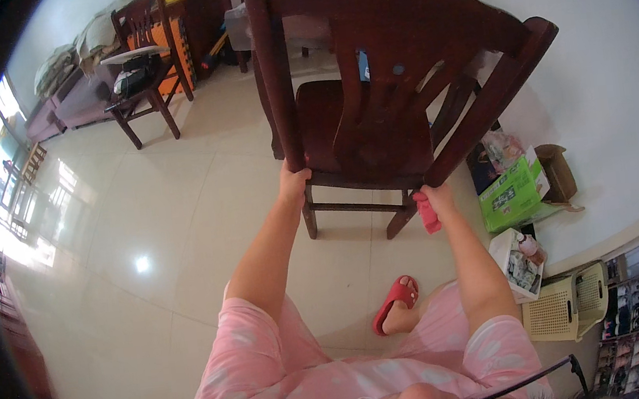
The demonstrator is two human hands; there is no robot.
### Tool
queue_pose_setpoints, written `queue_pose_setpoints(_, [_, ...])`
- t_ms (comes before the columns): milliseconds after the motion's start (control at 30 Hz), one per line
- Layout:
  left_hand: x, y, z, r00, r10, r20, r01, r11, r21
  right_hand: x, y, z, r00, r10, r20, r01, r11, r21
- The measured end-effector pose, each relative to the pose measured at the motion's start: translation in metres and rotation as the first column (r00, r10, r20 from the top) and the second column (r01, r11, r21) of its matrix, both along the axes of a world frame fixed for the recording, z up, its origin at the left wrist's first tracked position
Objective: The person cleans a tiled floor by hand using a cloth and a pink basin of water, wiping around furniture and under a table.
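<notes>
A dark wooden dining chair (pixel 383 134) stands before me with its slatted backrest towards me. My left hand (pixel 295 183) grips the foot of the left back post, near the seat's edge. At the right post, at about seat height, my right hand (pixel 437 197) is closed on the wood and also holds a red cloth (pixel 427 212), which hangs below the seat. The undersides of both hands are hidden.
Along the right wall are a green cardboard box (pixel 509 196), a white bin (pixel 533 288) with a bottle, and a cream plastic basket (pixel 550 312). Another wooden chair (pixel 159 91), loaded with things, stands back left near a sofa (pixel 88 101). Pale tiles (pixel 182 231) cover the floor.
</notes>
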State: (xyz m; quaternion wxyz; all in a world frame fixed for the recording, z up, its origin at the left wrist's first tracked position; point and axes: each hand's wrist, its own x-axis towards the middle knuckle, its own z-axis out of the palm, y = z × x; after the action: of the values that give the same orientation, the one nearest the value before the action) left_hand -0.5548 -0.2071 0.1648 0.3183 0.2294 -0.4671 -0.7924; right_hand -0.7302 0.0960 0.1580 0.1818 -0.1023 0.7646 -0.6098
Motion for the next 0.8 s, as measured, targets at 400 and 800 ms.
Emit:
queue_pose_setpoints(400, [0.056,0.007,0.013,0.999,-0.034,0.027,0.033,0.999,0.019,0.044,0.012,-0.010,0.991,0.000,-0.134,-0.001,1.000,-0.001])
queue_pose_setpoints(800, [0.178,-0.038,0.035,0.998,0.053,0.043,-0.048,0.993,-0.108,0.157,-0.054,0.002,0.991,0.069,-0.111,-0.062,0.995,0.072])
